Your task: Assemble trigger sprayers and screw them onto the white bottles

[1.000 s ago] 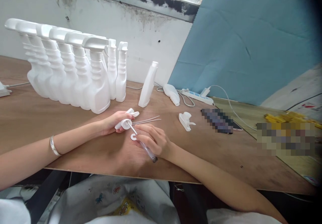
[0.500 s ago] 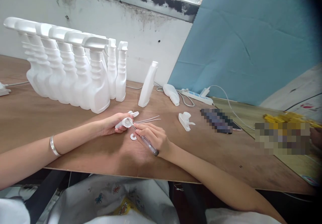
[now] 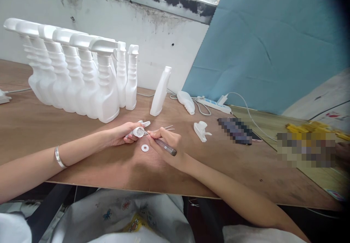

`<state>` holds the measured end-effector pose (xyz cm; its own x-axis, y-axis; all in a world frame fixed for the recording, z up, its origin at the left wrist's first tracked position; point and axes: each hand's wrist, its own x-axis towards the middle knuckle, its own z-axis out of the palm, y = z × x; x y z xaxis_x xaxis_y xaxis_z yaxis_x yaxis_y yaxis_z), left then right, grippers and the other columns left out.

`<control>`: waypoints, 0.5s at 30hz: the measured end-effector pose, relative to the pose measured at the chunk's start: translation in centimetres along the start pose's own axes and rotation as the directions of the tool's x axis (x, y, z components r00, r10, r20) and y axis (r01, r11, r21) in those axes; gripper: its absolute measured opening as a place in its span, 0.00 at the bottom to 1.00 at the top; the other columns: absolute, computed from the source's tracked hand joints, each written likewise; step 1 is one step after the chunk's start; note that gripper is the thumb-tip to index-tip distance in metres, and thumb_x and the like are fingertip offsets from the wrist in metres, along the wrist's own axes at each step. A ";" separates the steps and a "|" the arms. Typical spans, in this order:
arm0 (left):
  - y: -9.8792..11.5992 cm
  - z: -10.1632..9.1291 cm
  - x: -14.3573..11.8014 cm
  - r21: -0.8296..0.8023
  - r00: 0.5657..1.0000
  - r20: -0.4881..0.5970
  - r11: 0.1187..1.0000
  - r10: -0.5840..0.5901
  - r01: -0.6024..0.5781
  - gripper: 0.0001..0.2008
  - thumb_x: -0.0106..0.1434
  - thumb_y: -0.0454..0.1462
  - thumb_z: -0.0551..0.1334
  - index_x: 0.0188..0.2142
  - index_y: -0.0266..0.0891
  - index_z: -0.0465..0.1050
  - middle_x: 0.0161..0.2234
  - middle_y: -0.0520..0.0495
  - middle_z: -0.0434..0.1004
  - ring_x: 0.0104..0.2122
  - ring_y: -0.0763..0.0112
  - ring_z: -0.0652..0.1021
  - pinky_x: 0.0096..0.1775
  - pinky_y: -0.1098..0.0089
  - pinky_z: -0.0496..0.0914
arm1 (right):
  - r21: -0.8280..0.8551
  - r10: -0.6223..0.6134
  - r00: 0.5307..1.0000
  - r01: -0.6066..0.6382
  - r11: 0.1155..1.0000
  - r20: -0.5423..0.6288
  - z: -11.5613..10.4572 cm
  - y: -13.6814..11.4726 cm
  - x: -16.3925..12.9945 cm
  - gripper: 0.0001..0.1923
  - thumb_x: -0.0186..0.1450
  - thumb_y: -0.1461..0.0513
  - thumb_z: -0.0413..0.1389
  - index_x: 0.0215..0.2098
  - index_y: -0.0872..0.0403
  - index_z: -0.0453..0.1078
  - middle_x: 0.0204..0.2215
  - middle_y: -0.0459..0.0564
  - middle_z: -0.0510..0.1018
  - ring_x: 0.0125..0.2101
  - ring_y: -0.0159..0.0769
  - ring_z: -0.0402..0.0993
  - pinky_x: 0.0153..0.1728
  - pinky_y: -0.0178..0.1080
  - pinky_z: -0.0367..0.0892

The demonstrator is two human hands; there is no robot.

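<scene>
My left hand (image 3: 123, 134) is closed around a white spray trigger head (image 3: 139, 132), its round collar opening turned toward my right hand. In my right hand (image 3: 172, 142) is a slim screwdriver (image 3: 166, 147) with a clear, dark-ended handle. Its thin metal shaft points left at the collar opening; how far the tip reaches in is hard to see. On the table below the collar lies a flat white washer (image 3: 142, 148). Thin dip tubes (image 3: 168, 127) show behind my right fingers, partly hidden.
Several white spray bottles (image 3: 108, 101) stand in rows at the left. One headless bottle (image 3: 160, 93) stands mid-table; another bottle (image 3: 186, 102) lies beside a power strip (image 3: 216, 105). Right of my hands are a loose trigger head (image 3: 201, 130) and a blurred phone (image 3: 235, 130).
My right hand has shifted slightly right, and the screwdriver handle has swung up to a flatter angle. The washer now shows whole. My left hand stays nearly still.
</scene>
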<state>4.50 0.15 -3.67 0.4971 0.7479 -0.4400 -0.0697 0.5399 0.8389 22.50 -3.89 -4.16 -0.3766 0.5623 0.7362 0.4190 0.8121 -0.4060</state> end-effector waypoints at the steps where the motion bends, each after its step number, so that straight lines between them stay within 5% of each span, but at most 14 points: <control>1: 0.1 0.0 0.0 -0.003 1.000 -0.006 1.000 -0.012 0.012 0.13 0.61 0.39 0.55 0.22 0.35 0.60 0.12 0.58 0.52 0.08 0.87 0.53 0.08 0.87 0.46 | -0.003 -0.008 1.000 0.008 1.000 -0.005 0.1 0.1 0.0 0.07 0.60 0.63 0.51 0.24 0.53 0.60 0.23 0.45 0.75 0.27 0.31 0.75 0.26 0.31 0.67; 5: 0.2 -0.1 0.2 -0.011 1.000 -0.023 1.000 -0.015 0.015 0.16 0.62 0.40 0.53 0.21 0.33 0.63 0.13 0.56 0.54 0.09 0.88 0.52 0.08 0.88 0.45 | -0.103 -0.160 0.987 0.162 0.981 0.023 0.6 0.7 0.0 0.07 0.61 0.65 0.50 0.25 0.53 0.60 0.24 0.47 0.75 0.27 0.30 0.74 0.27 0.31 0.67; 10: 0.2 -0.3 0.4 -0.045 0.999 -0.022 0.999 -0.027 0.026 0.20 0.63 0.41 0.51 0.20 0.32 0.64 0.13 0.55 0.54 0.08 0.88 0.52 0.07 0.87 0.45 | -0.327 -0.470 0.869 0.494 0.805 0.156 1.3 1.7 -0.3 0.10 0.62 0.68 0.48 0.23 0.54 0.61 0.27 0.50 0.76 0.27 0.30 0.72 0.29 0.32 0.67; 12: 0.3 -0.3 0.4 -0.052 1.000 -0.014 0.998 -0.023 0.022 0.19 0.63 0.41 0.51 0.20 0.32 0.64 0.14 0.54 0.56 0.08 0.88 0.52 0.07 0.88 0.46 | -0.342 -0.474 0.867 0.496 0.798 0.152 1.4 1.7 -0.2 0.10 0.62 0.68 0.48 0.23 0.53 0.60 0.25 0.49 0.75 0.26 0.30 0.71 0.28 0.32 0.66; 15: 0.4 -0.2 0.2 -0.032 1.000 -0.010 0.999 -0.021 0.020 0.18 0.63 0.40 0.51 0.20 0.32 0.64 0.15 0.54 0.57 0.09 0.89 0.52 0.07 0.88 0.45 | -0.251 -0.353 0.930 0.367 0.896 0.100 1.0 1.4 0.0 0.10 0.62 0.66 0.48 0.23 0.53 0.60 0.23 0.47 0.74 0.23 0.28 0.70 0.27 0.31 0.65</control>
<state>4.44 0.59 -3.50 0.4902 0.7401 -0.4604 -0.0874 0.5673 0.8189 22.28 -2.59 -5.29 -0.5807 0.2520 0.7742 0.4444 0.8948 0.0421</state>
